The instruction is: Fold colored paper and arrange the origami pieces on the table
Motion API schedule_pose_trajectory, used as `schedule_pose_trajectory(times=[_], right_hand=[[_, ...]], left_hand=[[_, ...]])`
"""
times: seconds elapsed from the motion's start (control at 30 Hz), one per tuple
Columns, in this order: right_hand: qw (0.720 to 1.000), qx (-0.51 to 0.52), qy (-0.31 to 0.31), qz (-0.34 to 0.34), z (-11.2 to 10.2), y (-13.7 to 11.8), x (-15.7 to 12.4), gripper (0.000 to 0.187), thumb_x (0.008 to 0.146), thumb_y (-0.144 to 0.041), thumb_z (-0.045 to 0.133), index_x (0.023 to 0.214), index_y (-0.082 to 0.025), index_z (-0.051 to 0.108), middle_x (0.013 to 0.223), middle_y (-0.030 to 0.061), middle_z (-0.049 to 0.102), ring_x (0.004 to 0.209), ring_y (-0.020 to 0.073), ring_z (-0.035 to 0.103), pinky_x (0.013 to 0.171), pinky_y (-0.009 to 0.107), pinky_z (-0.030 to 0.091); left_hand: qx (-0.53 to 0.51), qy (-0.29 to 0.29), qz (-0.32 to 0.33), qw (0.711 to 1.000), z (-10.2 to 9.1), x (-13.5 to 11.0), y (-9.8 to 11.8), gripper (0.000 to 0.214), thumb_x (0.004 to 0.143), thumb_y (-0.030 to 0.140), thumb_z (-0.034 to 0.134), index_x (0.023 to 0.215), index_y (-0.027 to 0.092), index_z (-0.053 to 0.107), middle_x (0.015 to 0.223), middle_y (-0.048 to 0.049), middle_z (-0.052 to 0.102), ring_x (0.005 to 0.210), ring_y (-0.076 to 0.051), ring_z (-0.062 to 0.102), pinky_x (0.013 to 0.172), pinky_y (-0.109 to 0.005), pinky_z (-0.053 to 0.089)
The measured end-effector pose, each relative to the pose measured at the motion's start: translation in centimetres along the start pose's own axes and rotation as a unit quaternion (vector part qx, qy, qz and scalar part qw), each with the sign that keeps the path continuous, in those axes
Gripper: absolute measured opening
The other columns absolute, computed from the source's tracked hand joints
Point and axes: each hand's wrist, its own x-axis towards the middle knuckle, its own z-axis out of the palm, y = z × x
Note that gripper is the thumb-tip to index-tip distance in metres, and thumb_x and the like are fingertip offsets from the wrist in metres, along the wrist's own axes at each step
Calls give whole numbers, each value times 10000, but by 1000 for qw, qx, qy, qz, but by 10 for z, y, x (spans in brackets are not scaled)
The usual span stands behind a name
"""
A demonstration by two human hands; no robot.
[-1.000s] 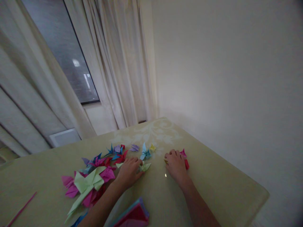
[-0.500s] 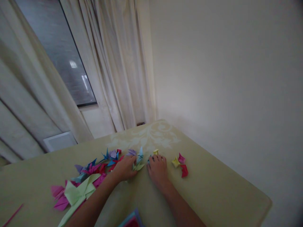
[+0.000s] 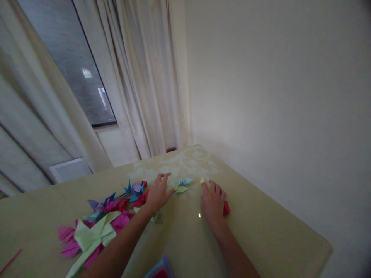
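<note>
My left hand (image 3: 158,195) is open with its fingers spread, low over the table beside a folded light-blue paper piece (image 3: 183,181) and a pale green one (image 3: 180,189). Its thumb is close to the green piece; what lies under the palm is hidden. My right hand (image 3: 213,199) rests with fingers stretched over a few small paper pieces. A yellow tip (image 3: 202,180) shows by its index finger, and a red folded piece (image 3: 226,208) by its outer edge. A pink piece there is mostly covered.
A heap of origami in pink, blue and purple, with a large light-green piece (image 3: 94,235), lies left of my left arm. Coloured paper squares (image 3: 160,270) sit at the near edge, a pink stick (image 3: 11,261) at far left. A wall (image 3: 275,116) borders the table's right side.
My right hand has moved right, onto the yellow, pink and red pieces. My left hand has lifted and spread its fingers, and the light-blue and green pieces now lie in view beside it.
</note>
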Motion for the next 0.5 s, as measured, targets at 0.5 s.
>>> schedule_pose_trajectory(times=[0.5], right_hand=[[999, 21, -11, -49, 9, 1, 2, 513, 1014, -178, 519, 1509, -305, 566, 1630, 131, 501, 1422, 326, 481, 1139, 557, 252]], left_hand=[[-20, -97, 43, 994, -41, 15, -22, 459, 890, 326, 642, 1331, 200, 627, 1275, -124, 707, 1136, -275, 711, 985, -391, 552]])
